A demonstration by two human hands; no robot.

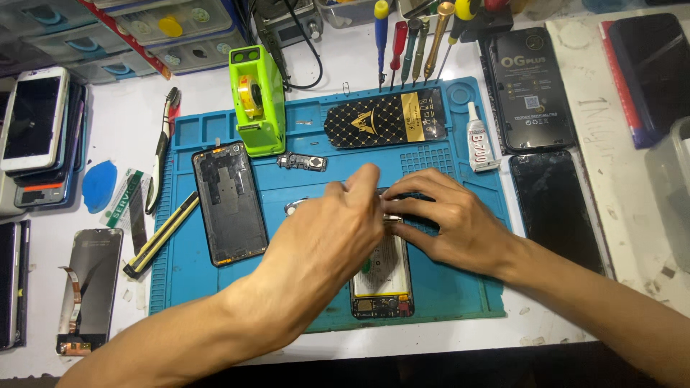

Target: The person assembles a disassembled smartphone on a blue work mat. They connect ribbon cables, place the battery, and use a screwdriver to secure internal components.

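An opened phone [382, 279], battery and lower board exposed, lies on the blue work mat [460, 291] in front of me. My left hand [327, 231] crosses over its upper half with the fingers pinched around a thin metal tool [393, 218]. The tool's other end shows as a silver tip [291, 208] left of the hand. My right hand [447, 219] comes in from the right, its fingers curled on the phone's top end and meeting the left fingertips there. The phone's top is hidden under both hands.
On the mat lie a black phone frame [228, 202], a small board [302, 162], a green tape dispenser [256, 100], a black-and-gold pack [384, 118] and a glue tube [478, 136]. Screwdrivers [410, 39] stand behind. Screens [550, 205] lie right; phones [32, 118], a knife [162, 233] and a display [90, 284] left.
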